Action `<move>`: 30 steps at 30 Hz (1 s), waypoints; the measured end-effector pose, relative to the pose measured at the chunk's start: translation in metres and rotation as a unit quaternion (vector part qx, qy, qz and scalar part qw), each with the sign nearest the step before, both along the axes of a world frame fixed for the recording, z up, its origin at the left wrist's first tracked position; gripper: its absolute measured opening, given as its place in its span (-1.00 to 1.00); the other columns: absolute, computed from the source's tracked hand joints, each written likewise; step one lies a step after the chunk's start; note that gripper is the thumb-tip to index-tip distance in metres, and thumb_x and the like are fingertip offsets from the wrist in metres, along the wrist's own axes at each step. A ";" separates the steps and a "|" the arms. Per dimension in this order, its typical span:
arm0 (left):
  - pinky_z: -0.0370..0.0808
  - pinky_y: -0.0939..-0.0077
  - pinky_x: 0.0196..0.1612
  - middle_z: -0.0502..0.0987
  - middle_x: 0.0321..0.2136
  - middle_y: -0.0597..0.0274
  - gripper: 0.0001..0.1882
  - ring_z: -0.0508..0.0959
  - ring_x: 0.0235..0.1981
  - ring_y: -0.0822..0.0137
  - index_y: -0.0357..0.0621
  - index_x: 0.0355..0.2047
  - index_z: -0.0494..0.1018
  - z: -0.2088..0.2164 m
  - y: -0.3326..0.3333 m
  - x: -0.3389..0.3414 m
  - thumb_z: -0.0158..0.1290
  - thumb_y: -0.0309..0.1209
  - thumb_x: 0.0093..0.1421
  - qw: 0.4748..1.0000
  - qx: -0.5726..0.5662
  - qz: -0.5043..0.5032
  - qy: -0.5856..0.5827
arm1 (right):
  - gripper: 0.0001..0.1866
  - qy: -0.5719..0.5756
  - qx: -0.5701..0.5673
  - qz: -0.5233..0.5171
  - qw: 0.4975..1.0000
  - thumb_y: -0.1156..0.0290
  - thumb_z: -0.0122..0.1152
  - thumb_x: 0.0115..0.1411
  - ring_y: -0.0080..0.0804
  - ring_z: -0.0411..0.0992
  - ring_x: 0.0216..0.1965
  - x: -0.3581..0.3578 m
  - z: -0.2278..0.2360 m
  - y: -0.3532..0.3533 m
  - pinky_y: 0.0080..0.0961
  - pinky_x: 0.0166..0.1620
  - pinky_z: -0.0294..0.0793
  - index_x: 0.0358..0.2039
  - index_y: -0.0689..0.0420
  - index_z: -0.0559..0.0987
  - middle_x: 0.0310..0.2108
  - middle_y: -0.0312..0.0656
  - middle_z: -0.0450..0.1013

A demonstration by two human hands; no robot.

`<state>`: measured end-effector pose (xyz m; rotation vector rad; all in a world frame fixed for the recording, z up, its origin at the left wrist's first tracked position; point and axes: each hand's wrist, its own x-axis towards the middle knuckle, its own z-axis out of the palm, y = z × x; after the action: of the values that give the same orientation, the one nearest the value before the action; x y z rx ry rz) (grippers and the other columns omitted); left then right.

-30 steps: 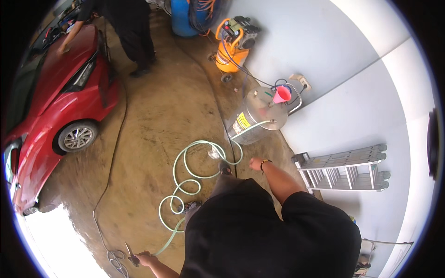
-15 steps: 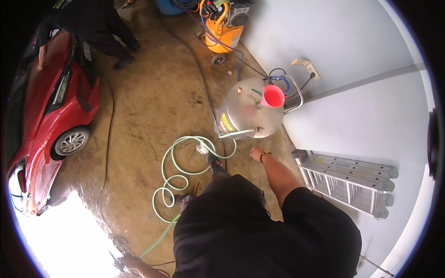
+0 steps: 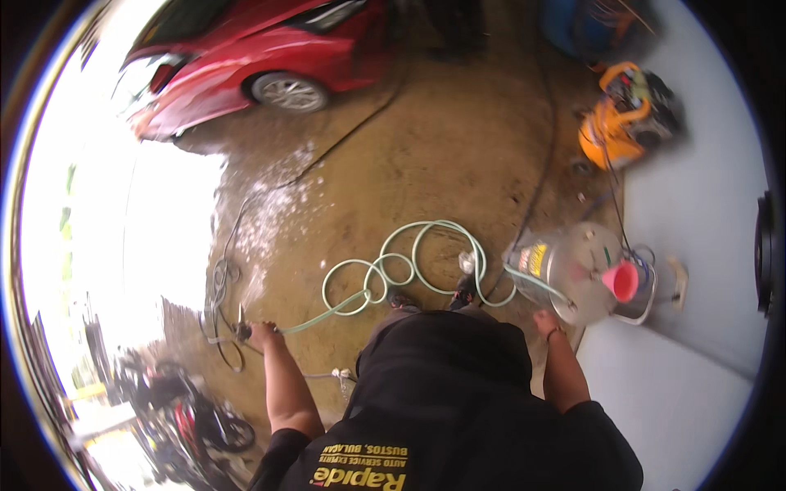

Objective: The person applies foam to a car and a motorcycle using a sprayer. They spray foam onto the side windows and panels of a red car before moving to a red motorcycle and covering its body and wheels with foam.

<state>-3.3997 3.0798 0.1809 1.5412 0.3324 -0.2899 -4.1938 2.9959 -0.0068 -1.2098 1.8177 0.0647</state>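
Note:
Out to the left, my left hand (image 3: 263,335) is closed around a dark spray gun (image 3: 243,329) with a thin upright nozzle. A pale green hose (image 3: 332,311) runs from it, loops in coils on the floor before my feet, and joins a silver metal tank (image 3: 577,254) on the right. A pink funnel (image 3: 621,281) stands on that tank's top. Beside the tank hangs my right hand (image 3: 546,322), fingers curled in, nothing seen in it, a bracelet at the wrist. White foam or wet spatter (image 3: 282,204) lies on the floor beyond the gun.
A red car (image 3: 278,49) stands far left, a person's dark-clothed legs (image 3: 454,29) near its front. An orange compressor (image 3: 614,135) and blue drum (image 3: 565,29) are far right, by the wall. Dark cables (image 3: 352,131) cross the floor. Motorcycles (image 3: 192,417) stand lower left.
The view has swung left, so the car, tank and compressor appear shifted right. My left hand and the spray gun now show fully. White spatter on the floor has come into view.

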 end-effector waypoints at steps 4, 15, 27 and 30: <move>0.38 0.53 -0.57 0.37 -0.65 0.30 -0.84 0.39 -0.66 0.40 -0.01 -0.34 0.31 0.007 0.031 -0.026 -0.11 -0.24 0.30 0.999 -0.031 0.028 -0.031 | -0.68 -0.014 -0.004 0.131 0.991 0.19 0.00 0.13 -0.34 0.43 -0.53 -0.007 -0.016 -0.006 -0.33 -0.44 0.39 -0.44 0.20 0.53 -0.53 -0.14 0.46; 0.28 0.54 -0.63 0.34 -0.61 0.38 -0.91 0.35 -0.65 0.48 -0.06 -0.46 0.34 -0.037 0.146 0.006 -0.02 -0.43 0.19 0.987 -0.050 0.099 -0.119 | -0.73 0.025 0.050 0.221 0.974 0.29 0.10 0.09 -0.32 0.51 -0.42 0.146 0.057 -0.186 -0.38 -0.33 0.47 -0.25 0.15 0.56 -0.39 -0.13 0.53; 0.46 0.22 -0.47 0.44 -0.16 0.15 -0.41 0.45 -0.36 0.10 -0.03 -0.01 0.30 -0.097 0.278 0.028 -0.06 0.14 0.16 0.930 0.139 0.255 0.223 | -0.70 0.031 0.110 0.314 0.942 0.24 0.08 0.10 -0.38 0.50 -0.51 0.279 0.032 -0.180 -0.39 -0.50 0.48 -0.20 0.13 0.52 -0.40 -0.21 0.49; 0.44 0.15 -0.49 0.43 -0.19 0.14 -0.43 0.44 -0.42 0.06 0.02 -0.04 0.29 -0.104 0.290 0.050 -0.03 0.15 0.13 0.922 0.198 0.221 0.251 | -0.68 0.086 0.135 0.396 0.904 0.26 0.09 0.05 -0.29 0.50 -0.37 0.294 0.027 -0.177 -0.36 -0.35 0.49 -0.20 0.12 0.54 -0.30 -0.19 0.50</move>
<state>-3.3495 3.3702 0.0765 1.7163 1.1872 -0.2659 -3.8997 2.8186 0.0201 -1.6944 1.2841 0.8774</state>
